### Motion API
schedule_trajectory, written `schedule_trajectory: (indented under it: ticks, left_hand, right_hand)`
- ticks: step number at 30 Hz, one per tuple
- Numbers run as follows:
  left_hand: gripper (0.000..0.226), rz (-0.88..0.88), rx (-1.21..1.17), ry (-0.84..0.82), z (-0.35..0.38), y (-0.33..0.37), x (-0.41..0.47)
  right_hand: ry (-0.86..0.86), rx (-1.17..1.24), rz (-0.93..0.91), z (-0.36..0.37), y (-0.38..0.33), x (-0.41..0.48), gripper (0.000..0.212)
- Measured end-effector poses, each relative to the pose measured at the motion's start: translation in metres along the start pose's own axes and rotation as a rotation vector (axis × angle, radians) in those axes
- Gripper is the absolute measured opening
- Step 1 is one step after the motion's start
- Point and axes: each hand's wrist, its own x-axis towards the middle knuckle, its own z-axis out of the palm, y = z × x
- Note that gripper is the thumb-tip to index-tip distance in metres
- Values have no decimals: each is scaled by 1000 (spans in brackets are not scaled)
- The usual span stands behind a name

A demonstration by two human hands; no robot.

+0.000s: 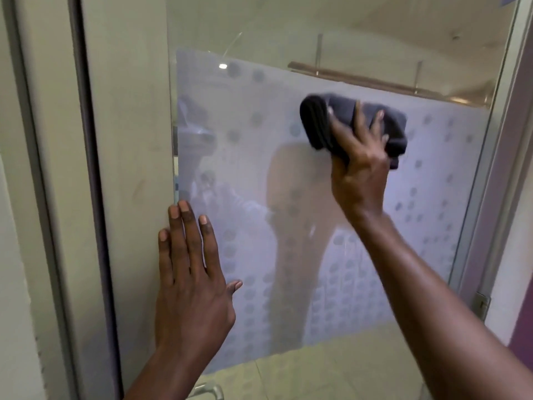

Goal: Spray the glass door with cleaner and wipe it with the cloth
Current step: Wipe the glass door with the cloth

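The glass door fills the view, with a frosted band of pale dots across its middle. My right hand presses a folded dark grey cloth against the upper right part of the frosted band, fingers spread over it. My left hand lies flat and open on the glass at the door's left edge, fingers pointing up, holding nothing. No spray bottle is in view. My arm's reflection shows in the glass below the cloth.
A pale door frame runs down the left side. A metal frame with a hinge borders the glass on the right. A metal door handle shows at the bottom edge.
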Motion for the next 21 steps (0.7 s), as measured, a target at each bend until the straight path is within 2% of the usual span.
schedule_trajectory:
  ticks: [2,4,7,9,11,14,18,21]
  left_hand:
    - [137,3,-1,-1,1,-1,-1]
    - [138,0,-1,-1,2,-1,-1]
    - [140,-13,-3,-14,1,2,0]
    - [142,-14,-3,-17,0,3,0]
    - [144,-10,5,-21,-2,4,0]
    - [143,-18,9,-34,-5,3,0]
    - [139,-29,7,-36,-5,4,-1]
    - [130,-20,-5,-22,-6,0,-2]
  right_hand:
    - [-17,-23,-11,-1,-2,11,52]
    - [-33,-65,-111,2,-7,-22,55]
    - [-138,-86,-214,10,-18,-136,65]
    - [-255,-84,-207,12,-27,-216,67]
    - [-334,-93,-154,12,-30,-252,68]
    - [-306,-91,-128,9,-25,-210,69]
    - [-102,-61,-55,4,-18,-74,69]
    - [-85,-32,-36,0,-22,-5,67]
